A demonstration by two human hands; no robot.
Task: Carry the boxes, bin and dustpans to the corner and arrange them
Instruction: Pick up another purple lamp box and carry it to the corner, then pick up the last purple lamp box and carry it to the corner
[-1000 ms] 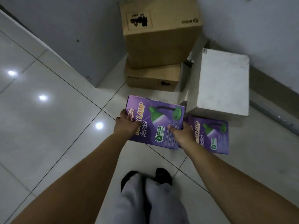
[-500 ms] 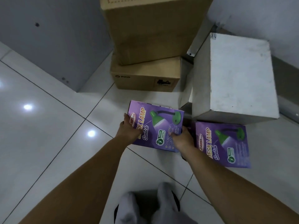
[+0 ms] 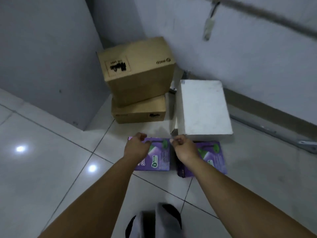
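Two purple boxes [image 3: 154, 157] by white box [image 3: 204, 107]; both grips seemingly empty, loosely curled.

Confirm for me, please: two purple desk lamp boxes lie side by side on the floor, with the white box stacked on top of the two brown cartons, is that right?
Not quite. The head view shows the white box standing on the floor beside the two stacked brown cartons, not on top of them. The rest holds: two purple desk lamp boxes lie side by side on the floor in front.

A storage corner — glossy floor tiles [image 3: 42, 169], bare walls [image 3: 42, 48], stacked cardboard boxes [image 3: 137, 71].
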